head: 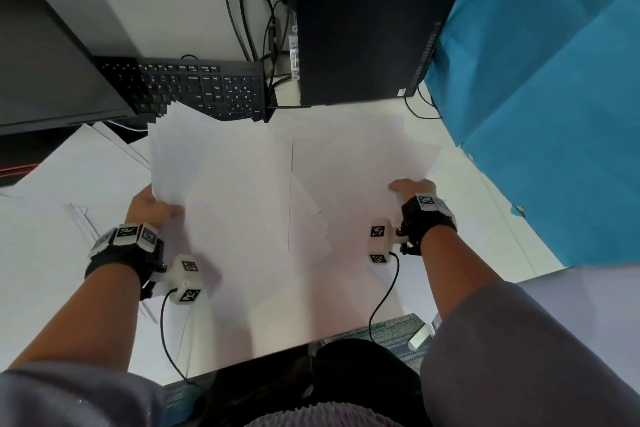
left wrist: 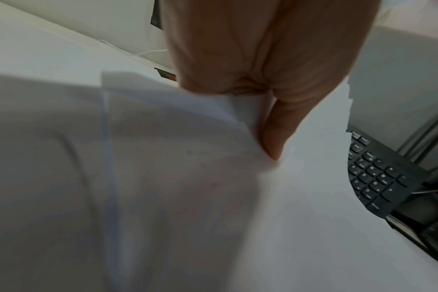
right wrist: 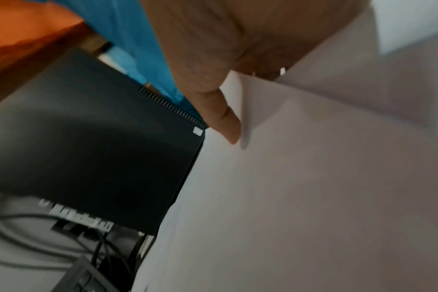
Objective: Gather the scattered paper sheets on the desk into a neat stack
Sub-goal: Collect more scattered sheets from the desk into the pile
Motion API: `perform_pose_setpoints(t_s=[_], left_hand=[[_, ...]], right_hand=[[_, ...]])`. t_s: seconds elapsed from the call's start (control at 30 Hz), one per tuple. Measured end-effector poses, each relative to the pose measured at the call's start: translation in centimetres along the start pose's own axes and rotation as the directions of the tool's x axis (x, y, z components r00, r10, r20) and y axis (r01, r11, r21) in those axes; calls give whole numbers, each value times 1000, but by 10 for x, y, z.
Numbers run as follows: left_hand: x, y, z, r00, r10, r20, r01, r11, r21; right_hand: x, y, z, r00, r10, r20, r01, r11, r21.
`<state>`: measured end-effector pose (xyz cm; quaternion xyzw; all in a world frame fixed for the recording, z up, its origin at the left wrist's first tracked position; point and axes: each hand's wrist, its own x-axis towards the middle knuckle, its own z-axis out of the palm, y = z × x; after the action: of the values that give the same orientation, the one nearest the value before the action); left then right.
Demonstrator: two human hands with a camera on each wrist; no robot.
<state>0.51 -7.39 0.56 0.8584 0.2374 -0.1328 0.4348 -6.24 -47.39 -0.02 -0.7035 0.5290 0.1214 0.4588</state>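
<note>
Clearly the main risk is slippage: the fanned bundle of paper sheets (head: pixel 242 191) is held only at its two side edges, w/ corners splayed at odd angles, so if the squeeze is uneven or the sheets are dropped flat too fast, some could slide out or get creased, esp. those at the near edge. A far corner overlaps the keyboard (head: pixel 207 87) and could catch on it. More loose sheets (head: pixel 69 177) are left on the desk (head: pixel 450 253) at the left, not yet gathered. The left hand (head: pixel 152 206) is closed on the bundle's left edge, thumb on top, fingers hidden beneath; the wrist view shows the thumb (left wrist: pixel 275 134) pressed into the paper. The right hand (head: pixel 412 189) grips the right edge likewise, thumb (right wrist: pixel 228 122) pinching from above, forearm angled inward.
</note>
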Motion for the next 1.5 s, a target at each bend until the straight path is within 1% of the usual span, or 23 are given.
perform_pose_setpoints(t_s=[0.07,0.13,0.17,0.27,0.33,0.37,0.43,0.47,0.53,0.6,0.67,0.77,0.83,0.9,1.0,1.1,1.2,1.33,1.43,1.47,1.5], left_hand=[[-4,0,1,1000,9,-3,-9,1000,-1],[-4,-1,0,1000,11,4,-11,1000,-6],[-4,-2,0,1000,4,8,-4,1000,-5],[-3,-3,0,1000,-1,9,1,1000,13],[-4,-2,2,1000,3,10,-3,1000,17],[-4,-3,2,1000,5,11,-6,1000,22],[-5,-4,3,1000,6,11,-6,1000,24],[-6,-3,4,1000,8,13,-8,1000,22],[-8,-2,6,1000,10,23,-11,1000,20],[-9,-1,8,999,9,34,-9,1000,17],[-8,1,9,999,2,44,-2,1000,12],[-9,4,10,999,-18,48,19,1000,-16],[-11,4,10,999,-24,38,26,999,-29],[-12,3,9,999,-31,20,31,998,-48],[-15,5,7,999,-46,0,46,996,-74],[-20,9,7,999,-30,-9,29,996,-89],[-25,15,9,1000,0,-15,-1,995,-95],[-30,26,15,1000,11,-13,-12,994,-107],[-31,32,22,1000,28,10,-26,994,-102],[-31,32,25,999,30,22,-27,994,-103],[-30,35,26,999,29,30,-25,992,-120]], right_hand=[[5,-5,5,998,-56,-4,57,997,50],[5,-9,8,997,-81,19,79,992,97],[5,-10,8,997,-76,29,72,991,116],[2,-14,9,997,2,72,-12,991,135],[3,-16,11,997,-18,80,12,997,82],[2,-18,11,996,-62,57,60,998,30],[-2,-22,11,985,-170,-34,166,982,-92],[-5,-23,10,971,-230,-71,216,963,-160],[-11,-29,5,927,-360,-107,311,894,-322],[-17,-33,-1,881,-449,-147,347,826,-443],[-22,-37,-9,847,-495,-193,356,798,-486],[-31,-43,-26,802,-554,-224,389,768,-509],[-40,-47,-37,774,-588,-233,430,759,-489],[-47,-54,-46,734,-638,-233,495,737,-459],[-54,-68,-59,645,-714,-270,613,696,-374],[-59,-90,-68,556,-773,-305,696,634,-339],[-67,-114,-76,473,-819,-324,757,566,-326],[-81,-150,-81,365,-849,-383,822,487,-296],[-92,-171,-84,306,-870,-387,891,405,-206],[-94,-176,-84,300,-877,-375,905,386,-179],[-94,-182,-82,310,-880,-359,914,380,-144]])
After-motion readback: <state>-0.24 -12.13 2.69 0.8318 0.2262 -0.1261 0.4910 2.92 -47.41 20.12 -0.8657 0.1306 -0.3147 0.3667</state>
